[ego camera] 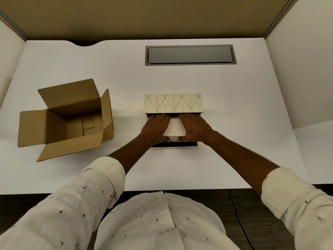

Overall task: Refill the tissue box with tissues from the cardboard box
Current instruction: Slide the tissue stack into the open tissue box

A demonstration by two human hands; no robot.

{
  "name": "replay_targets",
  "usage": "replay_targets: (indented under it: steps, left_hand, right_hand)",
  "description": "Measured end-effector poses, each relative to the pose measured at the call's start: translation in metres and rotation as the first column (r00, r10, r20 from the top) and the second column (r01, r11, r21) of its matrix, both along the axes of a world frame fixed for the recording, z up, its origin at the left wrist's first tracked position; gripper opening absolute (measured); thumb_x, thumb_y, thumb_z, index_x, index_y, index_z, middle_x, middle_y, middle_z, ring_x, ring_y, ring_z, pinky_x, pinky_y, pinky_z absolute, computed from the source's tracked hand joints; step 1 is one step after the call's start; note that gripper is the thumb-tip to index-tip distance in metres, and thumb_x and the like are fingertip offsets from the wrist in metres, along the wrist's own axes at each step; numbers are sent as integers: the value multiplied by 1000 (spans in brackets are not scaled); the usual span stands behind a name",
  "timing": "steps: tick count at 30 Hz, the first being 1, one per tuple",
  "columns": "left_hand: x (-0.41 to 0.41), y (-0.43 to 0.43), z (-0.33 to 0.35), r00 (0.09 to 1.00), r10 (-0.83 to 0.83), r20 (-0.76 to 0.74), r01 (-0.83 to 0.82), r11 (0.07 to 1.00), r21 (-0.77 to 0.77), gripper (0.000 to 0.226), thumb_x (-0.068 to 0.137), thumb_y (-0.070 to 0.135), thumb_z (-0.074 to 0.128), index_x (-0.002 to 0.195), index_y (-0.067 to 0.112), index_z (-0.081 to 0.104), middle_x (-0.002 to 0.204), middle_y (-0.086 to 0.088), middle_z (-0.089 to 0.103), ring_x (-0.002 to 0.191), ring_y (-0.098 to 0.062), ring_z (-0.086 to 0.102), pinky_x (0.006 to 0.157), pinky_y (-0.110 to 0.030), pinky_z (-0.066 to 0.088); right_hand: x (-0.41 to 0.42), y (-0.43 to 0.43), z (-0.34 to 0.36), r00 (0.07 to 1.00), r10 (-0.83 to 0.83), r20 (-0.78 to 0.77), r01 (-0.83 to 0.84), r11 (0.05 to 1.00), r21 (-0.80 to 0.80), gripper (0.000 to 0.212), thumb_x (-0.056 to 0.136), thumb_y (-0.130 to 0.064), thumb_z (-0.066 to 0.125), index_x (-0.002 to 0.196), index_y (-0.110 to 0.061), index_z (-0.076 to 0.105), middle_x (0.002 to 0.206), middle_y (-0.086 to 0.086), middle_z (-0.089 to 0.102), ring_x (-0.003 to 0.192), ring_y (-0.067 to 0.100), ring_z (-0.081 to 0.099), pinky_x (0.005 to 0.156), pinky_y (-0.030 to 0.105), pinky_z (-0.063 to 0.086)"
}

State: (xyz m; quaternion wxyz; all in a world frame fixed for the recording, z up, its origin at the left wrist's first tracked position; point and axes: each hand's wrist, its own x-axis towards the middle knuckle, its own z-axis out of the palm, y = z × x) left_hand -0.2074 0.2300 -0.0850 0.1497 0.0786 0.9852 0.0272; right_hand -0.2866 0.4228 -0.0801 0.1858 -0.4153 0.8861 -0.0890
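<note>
Both hands lie flat over a white pack of tissues [174,127], the fingers extended and close together, pointing away from the person toward the raised lid. The left hand [156,127] covers the pack's left part, with a thin ring on one finger, its thumb curled against the near left corner; the right hand [195,127] covers the right part, its thumb at the near right corner, so the pack is gripped between the two hands and pressed from above. The pack is smooth, soft-looking and rounded at the near edge, where a narrower fold sticks out between the thumbs; how far it reaches sideways under the palms cannot be told. It sits in the open tissue box [173,146], whose dark interior shows as strips along the near and far edges; the box's long axis runs left to right across the desk. Its lid [173,103] stands up at the far side, a stiff rectangle covered in a pale green and cream leaf pattern. The box rests near the middle of a white desk [243,114]. Well to the left stands a brown cardboard box [70,120], flaps spread open, its corrugated inside empty as far as can be seen. Rolled cream sleeves [102,175] with small dark specks cover the forearms.
</note>
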Motion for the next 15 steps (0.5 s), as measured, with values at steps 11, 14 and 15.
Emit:
replay_targets:
  steps: [11, 14, 15]
  left_hand:
    - [7, -2, 3, 999, 41, -34, -37, 993, 114, 116, 65, 60, 84, 152, 5, 30, 154, -13, 40, 140, -31, 40, 114, -44, 35]
    - [23, -6, 5, 996, 24, -86, -11, 988, 152, 115, 71, 58, 82, 155, 3, 25, 157, -15, 36, 144, -32, 36, 120, -44, 29]
    - [31, -8, 5, 993, 14, -117, 6, 985, 170, 111, 76, 55, 79, 157, 4, 23, 160, -16, 33, 147, -32, 33, 122, -43, 25]
  right_hand:
    - [7, 13, -2, 999, 20, -40, -24, 996, -89, 111, 72, -49, 87, 157, -5, 30, 161, 14, 37, 148, 31, 35, 120, 46, 35]
    - [18, 28, -6, 988, 48, -149, -59, 996, -72, 111, 81, -49, 80, 161, -3, 18, 166, 16, 27, 153, 31, 28, 125, 45, 29]
    - [22, 34, -9, 982, 45, -183, -56, 997, -52, 108, 86, -48, 76, 161, -4, 13, 168, 16, 22, 155, 30, 24, 127, 45, 25]
